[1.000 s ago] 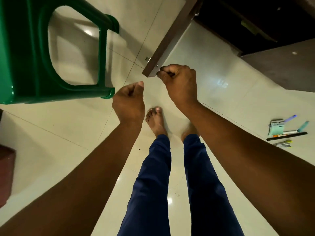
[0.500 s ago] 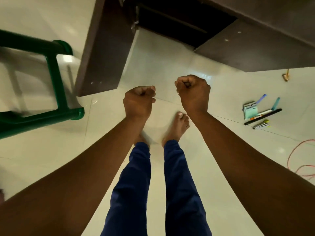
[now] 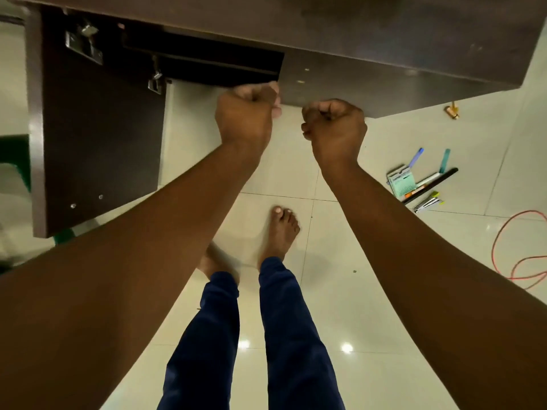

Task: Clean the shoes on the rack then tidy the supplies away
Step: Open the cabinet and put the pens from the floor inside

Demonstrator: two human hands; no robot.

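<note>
A person stands barefoot on a glossy tiled floor (image 3: 384,335) in dark blue trousers (image 3: 296,335), both arms stretched forward toward a dark brown cabinet (image 3: 384,63). The left hand (image 3: 244,116) is a fist, fingers (image 3: 254,94) curled tight together, held right at the edge of the cabinet's open compartment; whether anything is inside the fist cannot be told. The right hand (image 3: 336,128) is also balled, fingers together, just in front of the cabinet's closed panel and holding nothing visible. The cabinet's open door (image 3: 97,137) hangs to the left, its metal hinges (image 3: 84,45) showing. No shoes or rack appear in view. On the floor to the right lie a small green box (image 3: 401,182), pens (image 3: 416,157) and a dark ruler (image 3: 430,184), with an orange cord (image 3: 503,241) looping nearby. A green chair (image 3: 14,155) shows at far left.
</note>
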